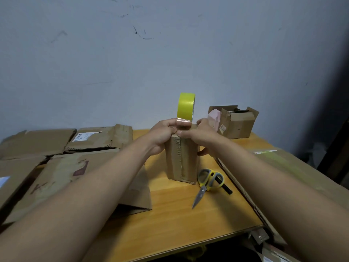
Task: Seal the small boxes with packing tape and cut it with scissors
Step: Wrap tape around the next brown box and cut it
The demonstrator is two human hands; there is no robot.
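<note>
Many flattened cartons (pixel 62 167) — scissors (pixel 208 183) near box (pixel 182 159)

both bare forearms stretched forward and angled in toward each other, left hand (pixel 164 133) curled with fingers pinching up top, right hand (pixel 203 136) fingers bent, thumb tucked low, hands nearly touching

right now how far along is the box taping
Done: little that shows. The tall brown cardboard box stands on end on the wooden table, its front seam apparently untaped. In hand: the left hand grips the yellow tape roll at the box top while the right hand steadies the box. Left: run the tape, cut it with the yellow-handled scissors lying beside the box, then tape the open box behind.
</note>
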